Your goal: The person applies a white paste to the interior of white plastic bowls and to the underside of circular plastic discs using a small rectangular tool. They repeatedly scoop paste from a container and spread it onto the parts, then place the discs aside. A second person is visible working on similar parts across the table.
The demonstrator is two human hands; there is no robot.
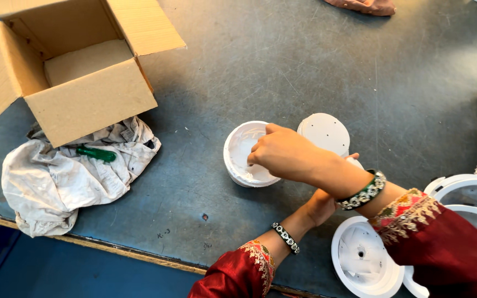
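White paste tub (245, 157) sits on the tabletop (282, 66), right of the cardboard box (73, 72) and rag (56, 176). Our right hand (282, 154) dips curled fingers into it; we should take little. Our left hand (320, 205), right of the tub, is half hidden: grip unclear.

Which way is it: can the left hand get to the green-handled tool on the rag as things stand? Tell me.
Probably yes. The green-handled tool lies uncovered on top of the rag, with bare table between it and the left hand. But that hand sits tucked under the right forearm, so it would need to draw out first.
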